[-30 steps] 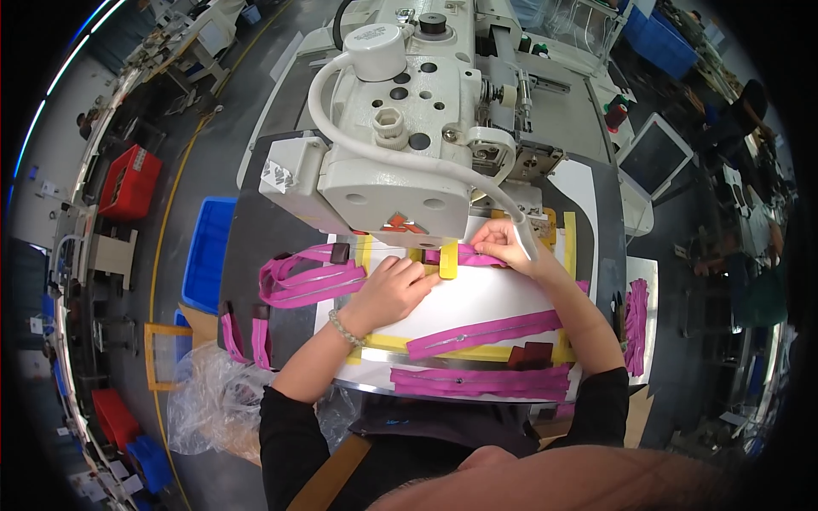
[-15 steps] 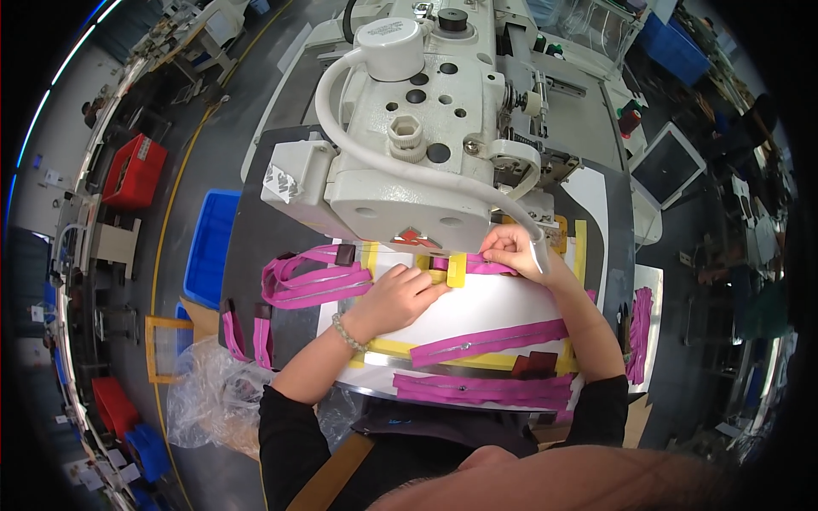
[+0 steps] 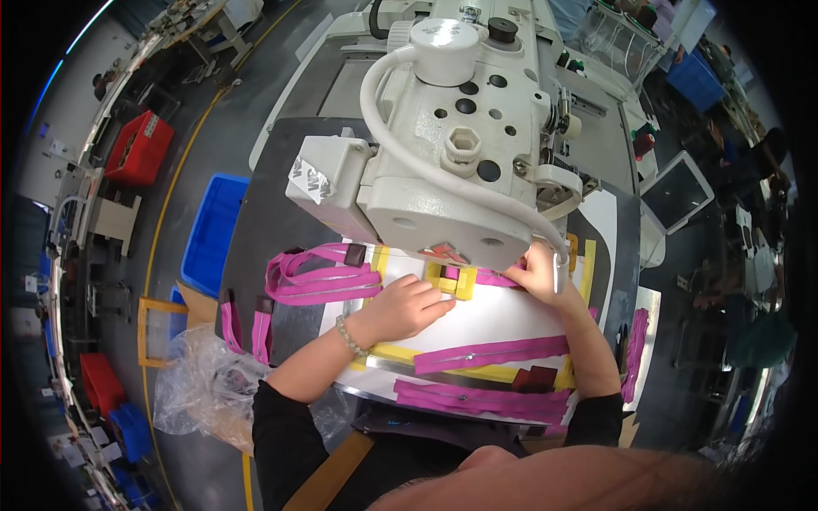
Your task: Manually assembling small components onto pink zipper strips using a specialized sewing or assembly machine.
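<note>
Under the sewing machine head (image 3: 443, 213), a yellow plastic frame (image 3: 464, 286) lies on a white sheet (image 3: 477, 319), with a bit of magenta zipper showing in its opening. My left hand (image 3: 405, 308) rests palm down just left of the frame, fingers loosely bent and apart, nothing seen in them. To the frame's right, my right hand (image 3: 538, 277) pinches the magenta zipper (image 3: 492, 278); the machine head and white hose partly cover its fingertips. Closer to me lie a magenta zipper strip (image 3: 494, 352) and a bundle of zippers (image 3: 481, 400).
Looped magenta zippers (image 3: 319, 294) with dark end tabs lie left of my left hand. More zippers (image 3: 636, 353) hang at the right edge. A blue bin (image 3: 213, 234) and clear plastic bag (image 3: 200, 387) are on the left. A screen (image 3: 679, 192) stands right.
The view has shifted, so the machine sits further right. My left fingers have drawn back from the yellow frame. My right hand stays at the zipper, its fingers now more hidden beneath the machine head.
</note>
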Demonstrator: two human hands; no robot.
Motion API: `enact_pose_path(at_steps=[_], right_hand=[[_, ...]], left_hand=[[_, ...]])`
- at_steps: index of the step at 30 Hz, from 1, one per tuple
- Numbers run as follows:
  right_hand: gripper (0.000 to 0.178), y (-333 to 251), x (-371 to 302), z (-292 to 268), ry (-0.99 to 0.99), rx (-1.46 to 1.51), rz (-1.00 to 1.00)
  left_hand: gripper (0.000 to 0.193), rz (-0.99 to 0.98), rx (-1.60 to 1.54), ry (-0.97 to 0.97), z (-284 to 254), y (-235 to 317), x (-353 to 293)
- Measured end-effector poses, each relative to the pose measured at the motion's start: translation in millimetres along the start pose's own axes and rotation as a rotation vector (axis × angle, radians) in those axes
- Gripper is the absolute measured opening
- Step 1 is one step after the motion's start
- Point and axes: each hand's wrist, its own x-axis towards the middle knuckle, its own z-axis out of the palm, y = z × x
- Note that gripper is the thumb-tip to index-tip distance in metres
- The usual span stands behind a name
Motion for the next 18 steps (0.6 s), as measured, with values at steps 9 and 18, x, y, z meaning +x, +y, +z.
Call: enact_pose_path(at_steps=[9, 18], right_hand=[[0.014, 21, 2, 6, 0.057, 0.017, -0.092], [0.015, -11, -2, 2, 0.052, -0.077, -0.139]], left_hand=[[0.043, -0.098, 0.008, -0.052, -2, 9, 3], [0.046, -0.121, -0.032, -0.05, 3, 12, 1]])
